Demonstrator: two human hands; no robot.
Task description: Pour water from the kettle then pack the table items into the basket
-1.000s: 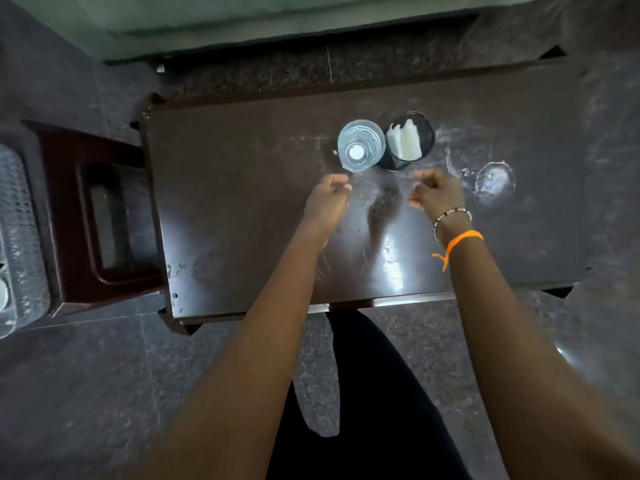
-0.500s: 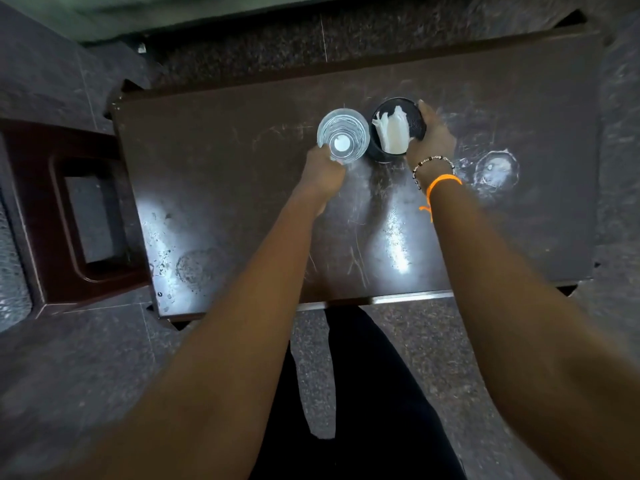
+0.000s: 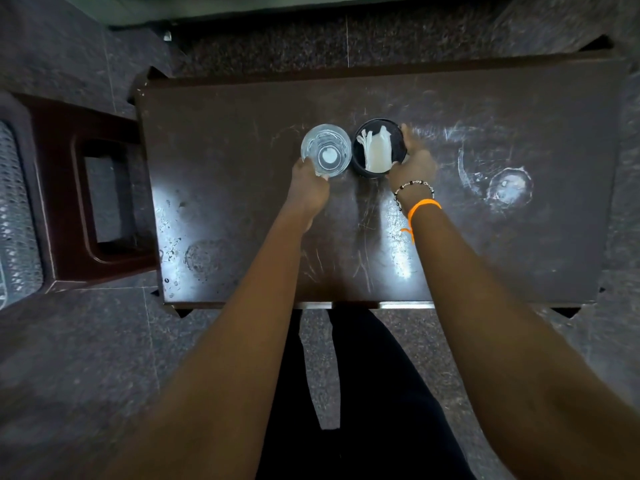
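At the frame's upper centre the left hand [image 3: 308, 188] grasps the clear glass [image 3: 326, 150] while the right hand [image 3: 410, 164] wraps the black cup of tissues [image 3: 379, 147] on the worktop [image 3: 225, 188]. Lift both straight up, level, so the glass does not spill.

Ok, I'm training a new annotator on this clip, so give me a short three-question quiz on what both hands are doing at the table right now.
1. True or false: the left hand grips the clear glass.
2. What does the right hand hold? A) a kettle B) the black cup with white tissue inside C) nothing
3. Fill in: the glass stands to the ___ of the black cup on the table.

Key: 1 true; 2 B; 3 left.
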